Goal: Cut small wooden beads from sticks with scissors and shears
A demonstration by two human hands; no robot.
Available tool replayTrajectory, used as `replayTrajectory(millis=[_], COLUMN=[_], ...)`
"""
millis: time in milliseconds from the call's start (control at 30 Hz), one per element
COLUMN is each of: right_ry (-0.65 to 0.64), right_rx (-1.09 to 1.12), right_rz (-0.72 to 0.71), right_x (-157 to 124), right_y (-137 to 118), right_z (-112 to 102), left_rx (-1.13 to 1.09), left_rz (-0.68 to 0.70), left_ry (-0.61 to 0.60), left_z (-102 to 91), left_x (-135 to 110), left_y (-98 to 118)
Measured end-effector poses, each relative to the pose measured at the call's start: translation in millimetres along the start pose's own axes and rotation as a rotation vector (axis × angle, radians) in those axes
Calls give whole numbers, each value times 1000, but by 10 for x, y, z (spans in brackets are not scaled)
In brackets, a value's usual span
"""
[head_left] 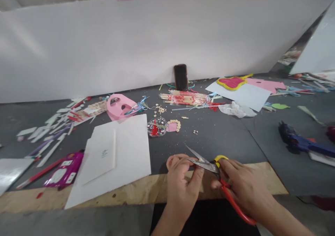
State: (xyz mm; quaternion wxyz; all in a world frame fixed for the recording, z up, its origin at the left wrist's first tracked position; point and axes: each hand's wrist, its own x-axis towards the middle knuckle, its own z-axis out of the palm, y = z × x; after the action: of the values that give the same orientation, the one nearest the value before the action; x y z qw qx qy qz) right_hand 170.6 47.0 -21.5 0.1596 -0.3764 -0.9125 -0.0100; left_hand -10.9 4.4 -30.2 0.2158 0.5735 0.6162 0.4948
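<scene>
From the scissors (209, 166), green handwriting (104, 153) sits at 9 o'clock on a white panel (98, 166) — too small to read surely; beyond it, a purple packet's (68, 166) print is blurred. One bead case (154, 127) and one pink cutout (115, 115) with two holes lie toward 10, one upright phone (181, 76) and wrapped sticks (187, 98) toward 11, one yellow-edged shape (230, 83) at 1, one blue glue gun (300, 142) at 3. The right hand (243, 183) grips the scissors' handles, blades parted. The left hand (181, 183) curls at the blades — whether it pinches the small pale bit (200, 160) there, I cannot tell.
</scene>
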Motion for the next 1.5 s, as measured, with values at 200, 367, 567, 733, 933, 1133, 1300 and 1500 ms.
replayTrajectory(millis=[200, 367, 567, 733, 933, 1133, 1300, 1500], right_ry=[-79, -109, -110, -62, 59, 213, 274, 190], right_rx=[28, 74, 55, 34, 26, 75, 94, 121], right_rz=[47, 75, 98, 99, 135, 230, 276, 171], right_x=[-25, -24, -93, -194, -356, -522, -627, -628], right_y=[32, 23, 10, -11, -90, -175, -216, -231], right_z=[28, 2, -5, -37, -168, -329, -381, -432], left_rx=[8, -15, -12, -22, -30, -45, -24, 46], left_rz=[24, 43, 64, 81, 69, 60, 80, 175], left_ry=[19, 26, 16, 18, 23, -9, -8, 11], left_z=[12, 5, -4, 0, -28, -75, -76, -121], left_x=[-6, 4, -26, -119, -285, -415, -461, -495], left_y=[-28, -22, 49, 126, 259, 453, 581, 711])
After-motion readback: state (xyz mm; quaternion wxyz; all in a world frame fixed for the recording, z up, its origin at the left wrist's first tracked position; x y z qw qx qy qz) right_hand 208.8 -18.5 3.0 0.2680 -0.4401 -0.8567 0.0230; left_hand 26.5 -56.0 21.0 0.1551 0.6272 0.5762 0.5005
